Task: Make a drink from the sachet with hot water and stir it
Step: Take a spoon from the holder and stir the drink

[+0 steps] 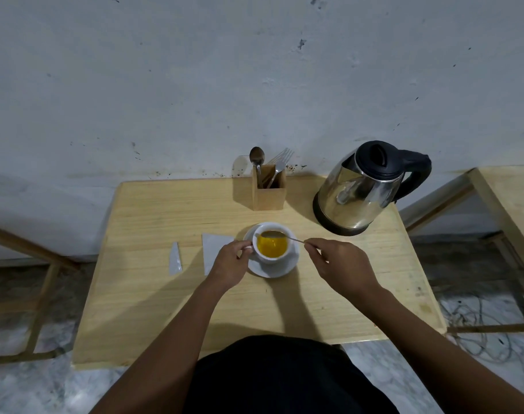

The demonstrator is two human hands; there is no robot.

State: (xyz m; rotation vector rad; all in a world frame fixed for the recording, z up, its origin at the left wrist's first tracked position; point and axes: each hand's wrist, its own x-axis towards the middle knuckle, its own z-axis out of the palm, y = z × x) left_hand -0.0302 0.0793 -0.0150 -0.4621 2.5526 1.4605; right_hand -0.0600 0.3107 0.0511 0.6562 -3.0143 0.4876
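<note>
A white cup (273, 257) full of yellow-orange drink stands on a white saucer (281, 268) in the middle of the wooden table (165, 294). My left hand (229, 264) pinches the cup's handle on its left side. My right hand (341, 264) holds the thin handle of a metal spoon (277, 234), whose bowl lies level above the cup's far rim. The opened silver sachet (213, 249) lies flat just left of the saucer, partly under my left hand. Its torn-off strip (175, 259) lies further left.
A steel kettle (362, 189) with black lid and handle stands at the back right of the table. A wooden holder (269, 189) with a spoon and forks is at the back centre against the wall. Another table edge (508, 204) is on the right, cables (478, 339) on the floor.
</note>
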